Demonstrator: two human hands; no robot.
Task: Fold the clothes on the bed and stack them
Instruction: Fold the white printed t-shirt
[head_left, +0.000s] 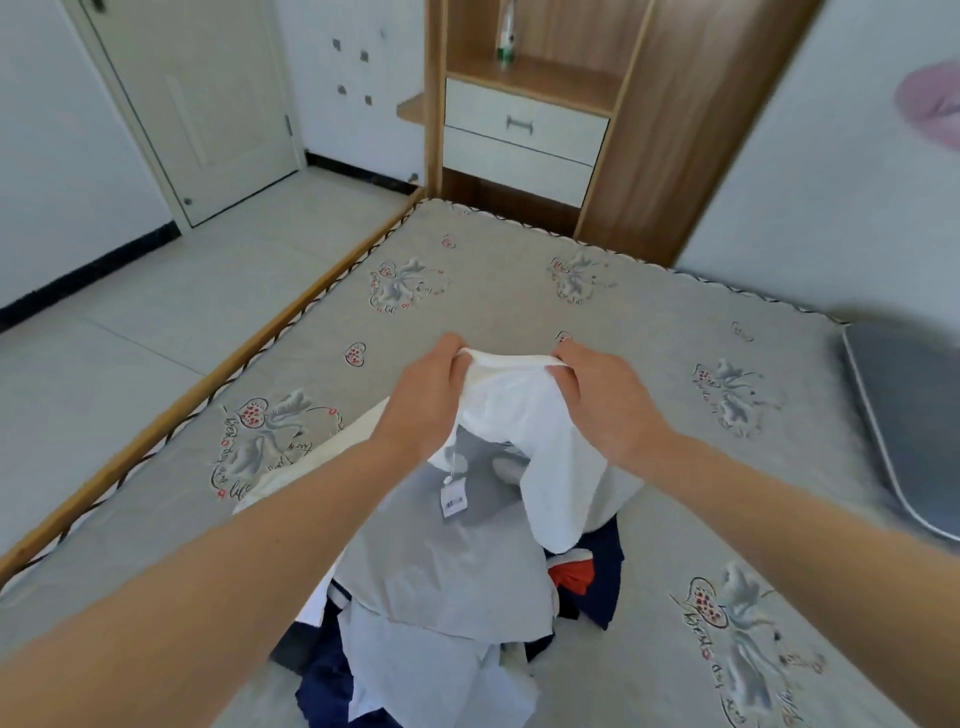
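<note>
A white garment (524, 415) hangs in the air above a pile of clothes on the bed (519, 270). My left hand (426, 400) pinches its top edge on the left, and my right hand (608, 400) pinches the same edge on the right. A small price tag (453, 503) dangles from it. Below lies the pile: a grey garment (441, 566), a white one (415, 670), dark navy pieces (602, 577) and a red-orange bit (569, 574). Another white piece (311, 457) shows under my left forearm.
The grey bedcover has flower and heart prints. A grey flat pillow (904, 426) lies at the bed's right edge. A wooden wardrobe with white drawers (524, 124) stands beyond the bed's far end. Tiled floor (156, 312) and a door (208, 104) are on the left.
</note>
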